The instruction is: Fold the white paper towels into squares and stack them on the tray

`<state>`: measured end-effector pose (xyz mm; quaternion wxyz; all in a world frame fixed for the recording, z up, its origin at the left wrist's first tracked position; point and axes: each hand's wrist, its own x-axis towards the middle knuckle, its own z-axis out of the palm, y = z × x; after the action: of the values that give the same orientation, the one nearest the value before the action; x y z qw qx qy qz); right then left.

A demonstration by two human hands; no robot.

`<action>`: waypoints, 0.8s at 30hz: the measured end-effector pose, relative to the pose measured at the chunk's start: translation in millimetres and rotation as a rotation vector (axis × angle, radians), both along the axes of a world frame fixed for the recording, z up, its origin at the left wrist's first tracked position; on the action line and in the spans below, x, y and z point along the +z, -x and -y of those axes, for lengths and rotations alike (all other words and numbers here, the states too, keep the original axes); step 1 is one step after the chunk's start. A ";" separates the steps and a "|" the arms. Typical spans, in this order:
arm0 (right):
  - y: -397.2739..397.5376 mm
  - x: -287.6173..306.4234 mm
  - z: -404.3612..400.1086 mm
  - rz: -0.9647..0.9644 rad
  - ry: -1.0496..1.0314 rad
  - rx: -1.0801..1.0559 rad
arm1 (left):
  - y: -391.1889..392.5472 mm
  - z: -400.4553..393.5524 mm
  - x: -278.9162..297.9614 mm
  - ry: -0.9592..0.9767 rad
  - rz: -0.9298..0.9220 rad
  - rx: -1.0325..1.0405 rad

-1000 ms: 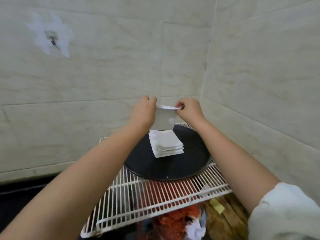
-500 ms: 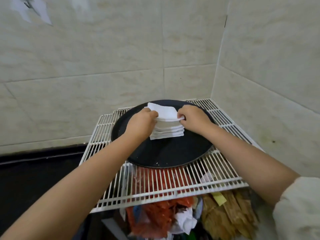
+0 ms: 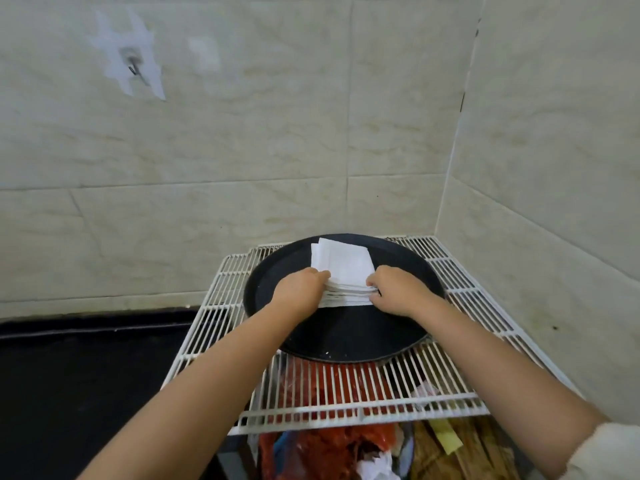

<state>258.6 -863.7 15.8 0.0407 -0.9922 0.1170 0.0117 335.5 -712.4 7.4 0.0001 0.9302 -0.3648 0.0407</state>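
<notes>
I see one stack of folded paper towels [image 3: 341, 271] on one black tray [image 3: 346, 334], left hand [image 3: 300, 292] and right hand [image 3: 396, 289] fingers clamped on its near corners.

Stack of folded paper towels [image 3: 341, 271]: plain white, with thin grey shadow lines between the layers at its near edge. Tray [image 3: 349, 336]: round, matt black, with a few pale specks near its near rim. Wire shelf [image 3: 346, 393]: white, a pattern of close parallel bars. Wall tiles [image 3: 242, 133]: cream with faint beige veining and grey grout lines; a ragged white patch [image 3: 130, 57] lies at far left. Floor band [image 3: 86, 375] at left: black. Bags [image 3: 322, 445] under the shelf: red, beside white crumpled paper and yellow-brown strips. Sleeve [image 3: 609, 455] at near right: off-white.
</notes>
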 end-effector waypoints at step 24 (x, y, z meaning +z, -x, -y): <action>-50.1 44.8 -637.0 0.139 0.016 0.815 | 100.0 -644.8 33.3 0.038 0.103 0.978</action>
<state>308.7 -226.7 60.6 0.0329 -0.9561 -0.2884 -0.0409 235.5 -67.6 40.7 -0.0201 0.9891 0.1161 0.0886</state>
